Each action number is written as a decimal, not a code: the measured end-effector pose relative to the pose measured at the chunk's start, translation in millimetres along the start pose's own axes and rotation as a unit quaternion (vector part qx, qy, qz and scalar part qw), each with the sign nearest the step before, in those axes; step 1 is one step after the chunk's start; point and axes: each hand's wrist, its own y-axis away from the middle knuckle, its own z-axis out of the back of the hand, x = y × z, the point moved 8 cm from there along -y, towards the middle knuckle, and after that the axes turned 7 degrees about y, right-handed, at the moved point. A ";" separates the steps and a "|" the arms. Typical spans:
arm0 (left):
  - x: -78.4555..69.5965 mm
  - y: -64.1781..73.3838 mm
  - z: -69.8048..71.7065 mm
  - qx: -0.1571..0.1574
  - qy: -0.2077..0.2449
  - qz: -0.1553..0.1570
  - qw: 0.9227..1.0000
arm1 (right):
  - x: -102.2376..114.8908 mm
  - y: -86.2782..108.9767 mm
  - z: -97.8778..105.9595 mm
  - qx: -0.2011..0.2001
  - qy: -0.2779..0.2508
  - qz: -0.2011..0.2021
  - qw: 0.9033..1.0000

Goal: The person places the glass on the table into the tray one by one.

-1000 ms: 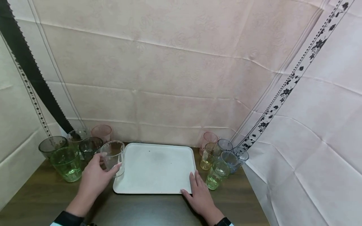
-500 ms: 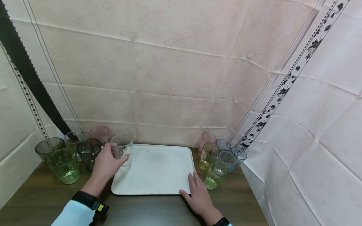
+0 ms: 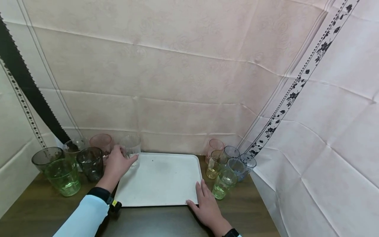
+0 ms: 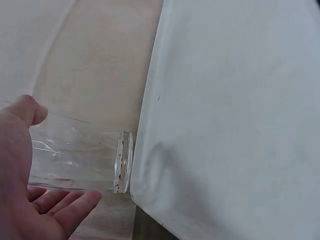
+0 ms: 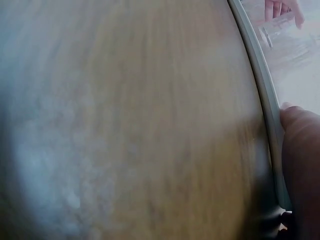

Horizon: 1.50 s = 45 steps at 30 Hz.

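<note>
Pale, creased cloth (image 3: 183, 79), crossed by a black band (image 3: 29, 90) at left and a floral strip (image 3: 292, 96) at right, backed a brown wood-grained table (image 3: 154, 223). On the table lay a white tray (image 3: 163, 181). To its left stood a large green glass (image 3: 63, 177), two dark glasses (image 3: 92, 166), a pink glass (image 3: 101, 143) and a colourless glass (image 3: 78, 144); to its right clustered a slimmer pink glass (image 3: 215, 144), a yellow glass (image 3: 214, 169), blue glasses (image 3: 238, 169) and a small green glass (image 3: 224, 182). Left hand (image 3: 117, 166): thumb and fingers curved around a clear tumbler (image 3: 131, 144), roughly upright at the tray's far left corner. Its base appeared at the rim; contact with the tray could not be confirmed from these angles. Right hand (image 3: 208, 209): fingers extended, grasping nothing, resting at the near right corner, apparently as a steadying touch. The step in hand was judged to be the placing of the tumbler on the tray. Such a move called for bringing the base fully inside the rim, seating it level, then loosening the fingers without tipping it.
</note>
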 end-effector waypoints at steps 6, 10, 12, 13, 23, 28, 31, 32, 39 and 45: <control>3.6 -11.9 -11.0 0.009 0.015 0.015 1.000 | -0.2 0.2 1.1 0.000 0.003 0.000 1.000; 7.5 -16.0 -15.1 0.011 0.019 0.025 0.999 | 0.0 -0.6 0.2 0.004 0.008 0.002 1.000; 9.0 -17.8 -16.8 0.012 0.019 0.026 0.999 | 0.0 -0.8 0.0 0.006 0.007 0.002 1.000; 9.3 -18.7 -18.0 0.014 0.019 0.025 0.999 | 0.0 -0.7 0.1 0.006 0.006 0.002 1.000; 13.3 -26.3 -25.1 0.020 0.030 0.016 0.999 | 2.2 0.3 2.2 0.004 0.004 0.002 1.000; 18.7 -27.3 -28.5 0.028 0.035 0.013 0.999 | 3.0 1.1 3.9 0.001 0.003 0.005 1.000; 20.4 -28.4 -29.8 0.028 0.039 0.009 0.999 | 2.2 1.1 3.7 0.000 0.005 0.006 1.000; 20.4 -28.6 -29.9 0.028 0.040 0.008 0.999 | 1.8 1.1 3.5 0.001 0.005 0.004 1.000; 22.1 -28.3 -32.2 0.028 0.049 0.009 0.998 | 1.0 0.7 3.6 -0.005 0.009 0.005 1.000; 22.7 -24.1 -29.4 0.030 0.048 0.000 0.998 | 1.1 1.2 2.2 -0.004 0.009 0.006 1.000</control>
